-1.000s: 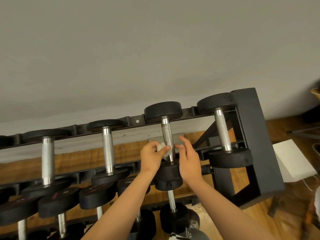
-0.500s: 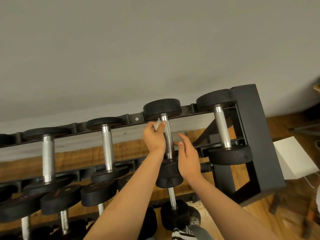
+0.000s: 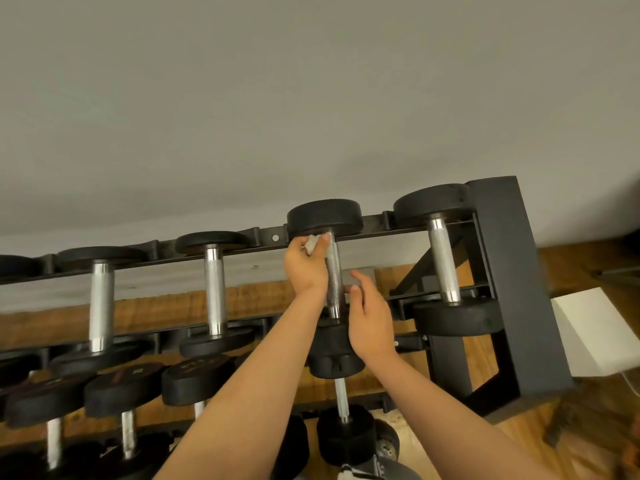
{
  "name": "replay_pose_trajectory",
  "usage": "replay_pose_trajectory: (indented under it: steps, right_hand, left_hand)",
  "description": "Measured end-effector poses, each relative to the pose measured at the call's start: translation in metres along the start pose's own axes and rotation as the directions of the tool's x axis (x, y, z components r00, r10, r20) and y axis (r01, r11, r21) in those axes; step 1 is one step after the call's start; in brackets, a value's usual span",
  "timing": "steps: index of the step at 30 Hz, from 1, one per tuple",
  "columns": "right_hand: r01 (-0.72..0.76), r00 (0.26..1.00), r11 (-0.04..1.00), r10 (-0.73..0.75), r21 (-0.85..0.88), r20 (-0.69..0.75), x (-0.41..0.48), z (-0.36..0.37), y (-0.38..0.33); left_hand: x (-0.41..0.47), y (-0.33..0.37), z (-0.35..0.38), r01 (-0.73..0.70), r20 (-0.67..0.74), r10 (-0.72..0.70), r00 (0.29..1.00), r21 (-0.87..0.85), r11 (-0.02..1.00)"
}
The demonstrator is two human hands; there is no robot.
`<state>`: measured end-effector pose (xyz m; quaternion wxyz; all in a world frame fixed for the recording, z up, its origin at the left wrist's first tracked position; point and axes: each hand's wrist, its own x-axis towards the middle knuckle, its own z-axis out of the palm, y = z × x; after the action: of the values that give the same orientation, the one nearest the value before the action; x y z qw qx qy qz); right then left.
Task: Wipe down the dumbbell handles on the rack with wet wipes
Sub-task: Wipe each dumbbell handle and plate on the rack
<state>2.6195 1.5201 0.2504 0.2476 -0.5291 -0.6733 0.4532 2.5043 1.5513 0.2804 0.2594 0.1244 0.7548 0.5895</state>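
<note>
A black rack (image 3: 498,271) holds black dumbbells with steel handles on its top rail. My left hand (image 3: 306,268) pinches a crumpled white wet wipe (image 3: 311,243) against the far end of the second handle from the right (image 3: 334,275), just under that dumbbell's far weight head. My right hand (image 3: 369,317) rests beside the near end of the same handle, fingers loosely curved, thumb tip touching the steel. The handle's near weight head (image 3: 332,351) is partly hidden by both wrists.
Other dumbbells sit left (image 3: 214,289) and right (image 3: 445,261) on the top rail. Larger ones fill the lower rail (image 3: 121,393). A grey wall rises behind. A white box (image 3: 595,327) lies on the wooden floor at the right.
My left hand slid the wipe up the handle from its near half to its far end. My right hand stayed near the lower end.
</note>
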Motion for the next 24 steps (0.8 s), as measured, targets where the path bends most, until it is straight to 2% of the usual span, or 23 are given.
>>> replay_pose_trajectory:
  steps: [4, 6, 8, 11, 13, 15, 17, 19, 20, 22, 24]
  right_hand:
    - [0.015, 1.000, 1.000, -0.015, -0.007, 0.000, 0.001, -0.001, 0.002]
    - [0.017, 1.000, 1.000, -0.017, -0.007, -0.007, 0.000, -0.002, 0.002]
    - [0.018, 1.000, 1.000, -0.018, -0.005, 0.001, 0.000, -0.002, 0.000]
    - [0.007, 0.999, 1.000, -0.007, -0.009, 0.039, -0.001, -0.003, -0.002]
    - [-0.029, 0.994, 0.999, 0.024, 0.042, 0.107, 0.000, -0.010, -0.007]
    - [-0.095, 0.977, 0.969, 0.047, 0.228, 0.207, 0.001, -0.022, -0.015]
    - [-0.151, 0.950, 0.887, 0.009, 0.437, 0.311, 0.001, -0.038, -0.025]
    - [-0.194, 0.913, 0.824, -0.046, 0.532, 0.405, 0.003, -0.050, -0.029]
    - [-0.205, 0.893, 0.822, -0.065, 0.531, 0.445, 0.005, -0.054, -0.030]
    - [-0.165, 0.867, 0.880, -0.086, 0.445, 0.490, 0.009, -0.059, -0.032]
    - [-0.129, 0.870, 0.917, -0.077, 0.377, 0.486, 0.012, -0.063, -0.034]
  left_hand:
    - [-0.015, 0.000, -0.005, -0.068, 0.006, 0.068, 0.998, 0.104, 0.992]
    - [-0.027, -0.012, -0.015, -0.122, 0.072, 0.109, 0.991, 0.212, 0.970]
    - [-0.033, -0.019, -0.032, -0.131, 0.199, 0.080, 0.977, 0.262, 0.956]
    - [-0.040, -0.013, -0.057, -0.023, 0.360, -0.032, 0.933, 0.148, 0.989]
    - [-0.048, -0.005, -0.068, 0.005, 0.358, -0.043, 0.933, 0.107, 0.994]
    - [-0.057, 0.000, -0.073, -0.026, 0.345, -0.018, 0.939, 0.123, 0.992]
    - [-0.064, 0.003, -0.075, -0.045, 0.361, 0.006, 0.933, 0.100, 0.994]
    - [-0.068, 0.005, -0.074, -0.045, 0.398, 0.017, 0.917, 0.062, 0.997]
    - [-0.070, 0.005, -0.072, -0.042, 0.408, 0.017, 0.913, 0.053, 0.998]
    - [-0.073, 0.004, -0.068, -0.029, 0.391, 0.016, 0.920, 0.028, 0.999]
    - [-0.075, 0.002, -0.064, -0.037, 0.361, 0.026, 0.932, 0.025, 0.999]
